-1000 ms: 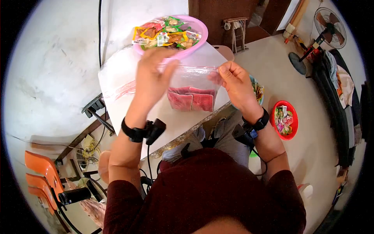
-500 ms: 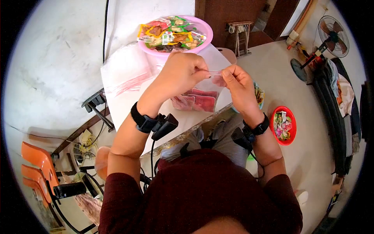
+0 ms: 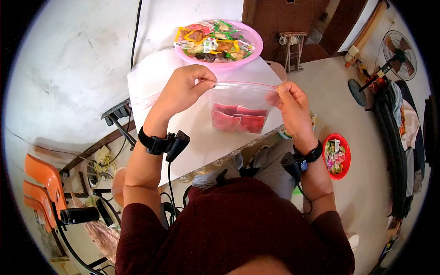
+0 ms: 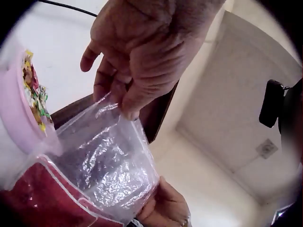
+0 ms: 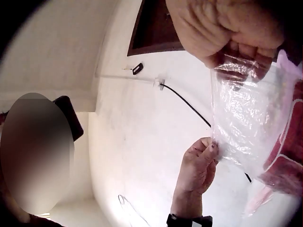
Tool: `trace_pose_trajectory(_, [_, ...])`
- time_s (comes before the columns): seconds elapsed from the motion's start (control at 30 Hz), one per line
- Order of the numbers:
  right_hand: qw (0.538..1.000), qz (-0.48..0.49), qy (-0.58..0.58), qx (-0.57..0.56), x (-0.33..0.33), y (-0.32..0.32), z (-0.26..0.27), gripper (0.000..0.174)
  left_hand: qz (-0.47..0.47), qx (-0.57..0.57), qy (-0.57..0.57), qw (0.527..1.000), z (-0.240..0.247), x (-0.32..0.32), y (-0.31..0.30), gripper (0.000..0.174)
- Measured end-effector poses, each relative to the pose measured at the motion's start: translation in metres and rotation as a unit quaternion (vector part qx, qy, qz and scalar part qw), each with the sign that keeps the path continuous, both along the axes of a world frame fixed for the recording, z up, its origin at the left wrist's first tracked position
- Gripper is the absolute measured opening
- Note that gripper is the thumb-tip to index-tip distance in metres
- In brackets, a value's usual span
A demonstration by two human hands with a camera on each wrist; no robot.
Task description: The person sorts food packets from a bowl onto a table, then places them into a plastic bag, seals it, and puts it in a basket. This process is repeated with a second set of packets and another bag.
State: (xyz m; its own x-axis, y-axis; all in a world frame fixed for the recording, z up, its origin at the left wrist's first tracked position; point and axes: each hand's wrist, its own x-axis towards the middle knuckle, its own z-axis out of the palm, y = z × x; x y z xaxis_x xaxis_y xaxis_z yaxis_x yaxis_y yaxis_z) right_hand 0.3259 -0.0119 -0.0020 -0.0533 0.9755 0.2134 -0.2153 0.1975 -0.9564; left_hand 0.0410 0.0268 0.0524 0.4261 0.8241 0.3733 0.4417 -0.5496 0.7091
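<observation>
A clear zip bag (image 3: 238, 97) with a pink-red top strip is stretched between both hands over the white table. Several red packets (image 3: 251, 123) stand in its lower part. My left hand (image 3: 189, 89) pinches the top left corner between thumb and fingers. At the opposite top corner, my right hand (image 3: 294, 105) pinches the strip, with some fingers behind the film. From the left wrist view, the bag (image 4: 111, 161) hangs taut below the left thumb. The right wrist view has the film shiny and creased under the right fingers.
A pink basin (image 3: 255, 48) of colourful snack packets (image 3: 215, 45) stands at the table's far side. Flat clear bags with pink strips (image 3: 149, 100) lie on the white table (image 3: 192, 142) at left. On the floor are a red basin (image 3: 347, 156) and a fan (image 3: 398, 57).
My left hand slid right along the bag's top edge to meet the right hand, then went back left to the corner. The right hand has kept its pinch.
</observation>
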Motion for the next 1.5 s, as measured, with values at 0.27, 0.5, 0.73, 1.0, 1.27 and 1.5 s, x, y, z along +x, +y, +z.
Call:
trace_pose_trajectory(0.27, [0.998, 0.009, 0.065, -0.005, -0.004, 0.001, 0.001, 0.015, -0.002, 0.023, -0.025, 0.999, -0.021, -0.015, 0.001, 0.006])
trace_pose_trajectory(0.5, [0.999, -0.015, 0.037, 0.011, 0.001, 0.003, -0.001, 0.017, -0.046, -0.101, -0.327, 0.938, -0.051, -0.004, 0.004, 0.007])
trace_pose_trajectory(0.73, [0.97, -0.122, -0.208, 0.021, 0.019, 0.016, 0.001, 0.016, -0.059, -0.196, -0.495, 0.844, -0.058, 0.018, -0.01, 0.012])
trace_pose_trajectory(1.0, [0.798, -0.173, -0.4, 0.417, -0.058, 0.013, 0.057, 0.013, 0.027, -0.15, -0.47, 0.869, -0.041, 0.042, -0.03, 0.011])
trace_pose_trajectory(1.27, [0.853, -0.012, -0.441, 0.279, -0.04, 0.019, 0.058, 0.013, 0.022, -0.155, -0.469, 0.87, -0.045, 0.033, -0.032, 0.012])
trace_pose_trajectory(1.5, [0.837, -0.05, -0.478, 0.261, 0.016, 0.003, 0.061, 0.008, -0.002, -0.139, -0.468, 0.872, -0.043, 0.033, -0.03, 0.013])
